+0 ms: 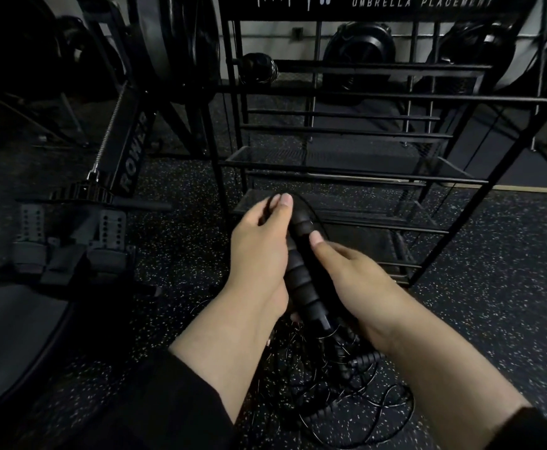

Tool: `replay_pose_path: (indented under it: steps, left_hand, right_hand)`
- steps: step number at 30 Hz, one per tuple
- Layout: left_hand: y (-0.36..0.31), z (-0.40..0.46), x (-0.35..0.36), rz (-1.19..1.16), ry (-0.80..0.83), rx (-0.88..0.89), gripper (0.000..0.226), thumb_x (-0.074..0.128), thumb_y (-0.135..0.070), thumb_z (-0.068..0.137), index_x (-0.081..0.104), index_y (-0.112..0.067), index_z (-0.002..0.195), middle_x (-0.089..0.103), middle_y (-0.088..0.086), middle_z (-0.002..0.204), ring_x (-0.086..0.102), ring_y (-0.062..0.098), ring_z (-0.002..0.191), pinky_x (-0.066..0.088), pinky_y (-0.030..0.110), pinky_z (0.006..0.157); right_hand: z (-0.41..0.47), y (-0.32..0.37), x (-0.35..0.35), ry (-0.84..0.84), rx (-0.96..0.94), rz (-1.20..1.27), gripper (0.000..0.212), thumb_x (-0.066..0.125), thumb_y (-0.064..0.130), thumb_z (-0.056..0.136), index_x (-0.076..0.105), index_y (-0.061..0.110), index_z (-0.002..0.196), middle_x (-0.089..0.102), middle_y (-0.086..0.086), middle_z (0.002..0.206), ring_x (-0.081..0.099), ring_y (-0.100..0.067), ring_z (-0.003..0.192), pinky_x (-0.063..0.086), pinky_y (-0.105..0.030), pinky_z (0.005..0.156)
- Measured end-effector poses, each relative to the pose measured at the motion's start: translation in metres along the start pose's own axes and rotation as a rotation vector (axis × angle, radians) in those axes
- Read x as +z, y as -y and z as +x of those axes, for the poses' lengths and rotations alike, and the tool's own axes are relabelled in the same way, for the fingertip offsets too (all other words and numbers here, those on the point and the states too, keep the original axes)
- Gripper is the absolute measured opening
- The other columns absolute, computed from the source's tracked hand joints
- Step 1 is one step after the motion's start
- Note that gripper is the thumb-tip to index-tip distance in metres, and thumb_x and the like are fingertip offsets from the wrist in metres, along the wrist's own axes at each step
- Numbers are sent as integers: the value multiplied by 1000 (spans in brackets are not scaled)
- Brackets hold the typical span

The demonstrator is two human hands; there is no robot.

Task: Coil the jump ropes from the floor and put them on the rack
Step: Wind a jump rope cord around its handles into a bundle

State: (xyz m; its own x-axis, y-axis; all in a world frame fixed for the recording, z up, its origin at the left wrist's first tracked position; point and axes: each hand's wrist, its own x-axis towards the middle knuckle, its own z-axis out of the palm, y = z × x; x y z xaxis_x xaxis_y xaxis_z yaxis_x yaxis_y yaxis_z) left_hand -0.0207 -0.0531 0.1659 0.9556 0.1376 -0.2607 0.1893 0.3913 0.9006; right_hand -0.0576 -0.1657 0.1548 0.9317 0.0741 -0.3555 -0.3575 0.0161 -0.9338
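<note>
Holding two ribbed black handles [301, 274] together between both hands, probably to keep them paired while the cord is gathered; left hand [260, 251] curled beside them, pinching a thin loop of cord [301, 199] at the fingertips; right hand [353, 274] wrapped on the handles from the other side, thumb on top. Below the wrists, more jump ropes [346, 384] tangled on the speckled floor [493, 287], not yet coiled. Just ahead, the black rack [346, 164], lower shelves near for placing

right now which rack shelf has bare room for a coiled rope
The mesh shelf midway down the rack is bare, as is the shelf just beyond the left hand. Crowded: tangled jump ropes on the floor below both hands.
</note>
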Motion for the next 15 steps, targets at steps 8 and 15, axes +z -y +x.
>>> replay_pose_path:
  steps: [8, 15]
  left_hand:
    - [-13, -19, -2, -45, 70, 46, 17, 67, -25, 99, 70, -17, 114, 76, 10, 114, 74, 26, 107, 59, 46, 95]
    - [-16, -50, 1, -123, 114, 72, 34, 65, -11, 98, 62, -14, 132, 75, 13, 116, 75, 22, 96, 60, 43, 93]
  right_hand:
    - [-32, 6, -2, 44, -77, 28, 45, 61, 46, 97, 75, 4, 103, 77, -22, 95, 74, -35, 80, 56, -55, 83]
    - [-62, 3, -5, 183, 34, 314, 60, 47, 60, 98, 74, 8, 114, 76, -21, 109, 73, -34, 86, 59, -47, 82]
